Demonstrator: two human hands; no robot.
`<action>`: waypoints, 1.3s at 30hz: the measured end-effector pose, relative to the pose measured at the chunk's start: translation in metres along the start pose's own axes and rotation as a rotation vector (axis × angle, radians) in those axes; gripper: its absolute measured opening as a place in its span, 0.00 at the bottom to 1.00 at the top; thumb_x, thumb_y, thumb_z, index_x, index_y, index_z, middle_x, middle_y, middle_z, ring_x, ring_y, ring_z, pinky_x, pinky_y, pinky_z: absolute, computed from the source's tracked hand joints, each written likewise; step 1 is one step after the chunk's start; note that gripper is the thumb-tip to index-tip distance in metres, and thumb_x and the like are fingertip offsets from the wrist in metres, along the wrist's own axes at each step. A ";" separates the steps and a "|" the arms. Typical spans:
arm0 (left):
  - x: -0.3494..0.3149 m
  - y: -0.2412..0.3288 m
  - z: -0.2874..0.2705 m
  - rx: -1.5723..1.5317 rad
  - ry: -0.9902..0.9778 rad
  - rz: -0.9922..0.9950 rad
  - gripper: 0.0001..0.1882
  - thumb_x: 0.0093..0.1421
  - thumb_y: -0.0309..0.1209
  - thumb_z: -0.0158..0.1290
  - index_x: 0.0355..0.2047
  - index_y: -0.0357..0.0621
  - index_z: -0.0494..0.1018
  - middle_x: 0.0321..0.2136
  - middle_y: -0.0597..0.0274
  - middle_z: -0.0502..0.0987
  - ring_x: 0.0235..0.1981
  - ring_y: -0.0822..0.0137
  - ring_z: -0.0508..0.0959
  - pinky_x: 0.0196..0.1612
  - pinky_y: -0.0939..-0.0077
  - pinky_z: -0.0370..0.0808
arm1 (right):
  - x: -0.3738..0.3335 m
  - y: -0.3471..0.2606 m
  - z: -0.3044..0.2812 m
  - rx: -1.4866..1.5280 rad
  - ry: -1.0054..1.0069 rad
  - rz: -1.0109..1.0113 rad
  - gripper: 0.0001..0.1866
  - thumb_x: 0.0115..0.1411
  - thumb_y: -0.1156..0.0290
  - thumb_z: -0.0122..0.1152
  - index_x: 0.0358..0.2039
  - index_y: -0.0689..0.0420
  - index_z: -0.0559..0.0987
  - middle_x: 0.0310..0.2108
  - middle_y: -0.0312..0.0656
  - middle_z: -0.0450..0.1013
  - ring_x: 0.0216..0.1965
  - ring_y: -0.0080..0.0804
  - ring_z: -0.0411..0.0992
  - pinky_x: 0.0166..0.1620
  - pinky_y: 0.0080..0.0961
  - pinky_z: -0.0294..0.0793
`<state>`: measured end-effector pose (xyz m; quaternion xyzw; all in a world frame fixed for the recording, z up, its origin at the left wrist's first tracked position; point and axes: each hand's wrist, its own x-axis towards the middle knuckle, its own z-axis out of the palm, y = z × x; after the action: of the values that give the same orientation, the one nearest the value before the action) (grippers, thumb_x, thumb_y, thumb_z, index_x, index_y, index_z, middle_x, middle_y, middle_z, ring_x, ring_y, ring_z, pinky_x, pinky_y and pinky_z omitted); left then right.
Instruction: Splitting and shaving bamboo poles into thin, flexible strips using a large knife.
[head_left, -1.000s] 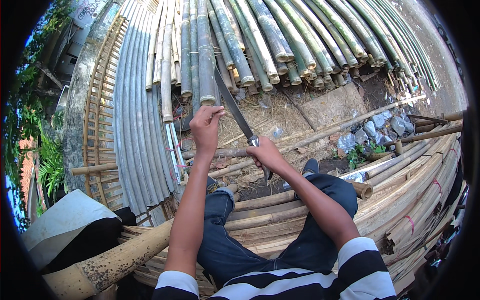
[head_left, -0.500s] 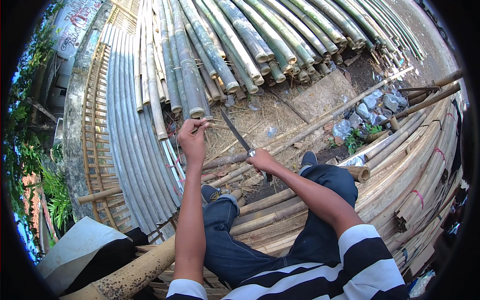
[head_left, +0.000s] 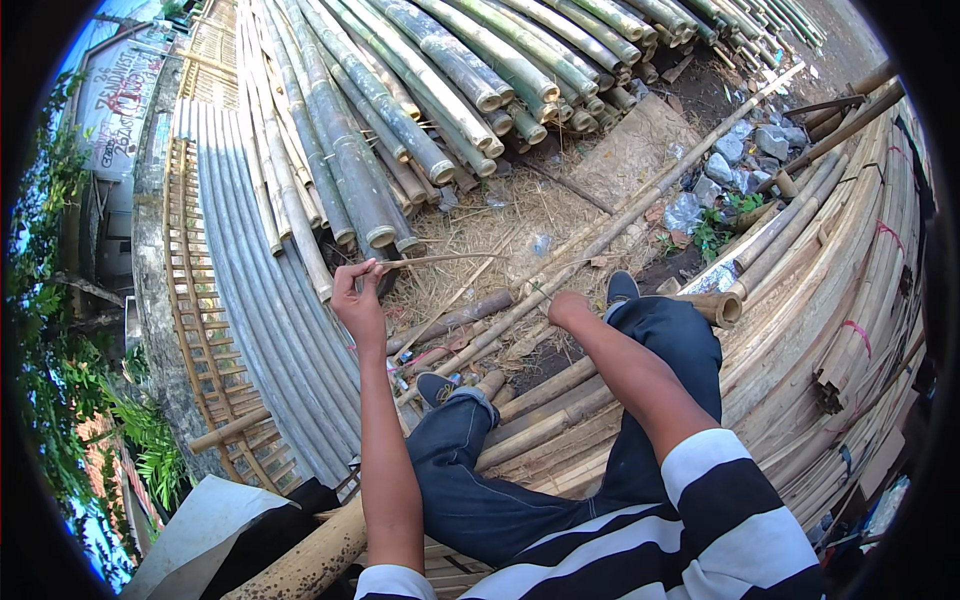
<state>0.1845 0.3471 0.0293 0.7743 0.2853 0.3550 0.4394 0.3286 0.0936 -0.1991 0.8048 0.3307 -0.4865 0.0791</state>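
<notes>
My left hand (head_left: 357, 300) pinches one end of a thin bamboo strip (head_left: 445, 260) between thumb and fingers. The strip points to the right, over the straw-covered ground. My right hand (head_left: 571, 309) is closed in a fist near my right knee, to the right of the strip's far end. The long knife that it gripped in the earlier view hardly shows now; its blade appears turned nearly edge-on, and the handle is hidden within my fingers.
A large stack of bamboo poles (head_left: 430, 160) lies ahead. Corrugated sheets (head_left: 240, 270) and a bamboo lattice (head_left: 188, 270) run along the left. Split bamboo slats (head_left: 800, 380) are piled at right, near several rocks (head_left: 728, 150). A thick pole (head_left: 310, 560) lies by my left arm.
My right hand has moved right, away from the left, and its knife has turned from broadside to barely visible. More of the bamboo strip shows. The view has shifted slightly.
</notes>
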 end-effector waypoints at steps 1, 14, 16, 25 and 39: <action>-0.001 -0.001 -0.009 -0.045 0.038 -0.089 0.04 0.61 0.19 0.55 0.36 0.33 0.74 0.34 0.61 0.75 0.38 0.73 0.77 0.44 0.76 0.80 | -0.007 -0.009 -0.008 -0.009 -0.007 0.119 0.20 0.48 0.68 0.68 0.44 0.54 0.83 0.45 0.41 0.79 0.44 0.35 0.79 0.31 0.40 0.80; 0.000 -0.007 -0.029 0.020 0.192 -0.135 0.08 0.60 0.19 0.55 0.40 0.36 0.75 0.34 0.62 0.75 0.36 0.73 0.76 0.42 0.78 0.79 | -0.083 -0.109 -0.039 -0.137 0.007 -0.156 0.18 0.48 0.72 0.68 0.43 0.55 0.83 0.44 0.40 0.79 0.39 0.37 0.80 0.26 0.43 0.80; 0.001 -0.004 -0.029 0.044 0.213 -0.109 0.08 0.60 0.19 0.55 0.41 0.36 0.75 0.33 0.62 0.75 0.35 0.73 0.77 0.41 0.79 0.79 | -0.102 -0.115 -0.047 -0.124 0.054 -0.168 0.19 0.50 0.70 0.66 0.44 0.59 0.82 0.45 0.44 0.79 0.41 0.39 0.80 0.28 0.43 0.81; 0.004 -0.006 -0.028 0.239 0.150 -0.009 0.07 0.59 0.21 0.58 0.38 0.37 0.75 0.29 0.63 0.75 0.31 0.75 0.76 0.34 0.81 0.76 | -0.142 -0.130 -0.087 -0.299 -0.067 -0.162 0.23 0.45 0.72 0.71 0.45 0.55 0.82 0.45 0.37 0.78 0.40 0.35 0.79 0.25 0.44 0.80; 0.008 -0.010 -0.032 0.023 0.240 -0.196 0.04 0.62 0.22 0.55 0.35 0.32 0.73 0.30 0.61 0.76 0.31 0.74 0.77 0.38 0.77 0.83 | -0.164 -0.073 -0.188 -0.123 0.195 -0.306 0.13 0.49 0.68 0.64 0.35 0.57 0.85 0.38 0.47 0.80 0.40 0.43 0.80 0.39 0.34 0.80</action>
<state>0.1621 0.3728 0.0343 0.6999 0.4141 0.3968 0.4257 0.3707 0.1595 0.0485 0.7820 0.4845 -0.3915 0.0211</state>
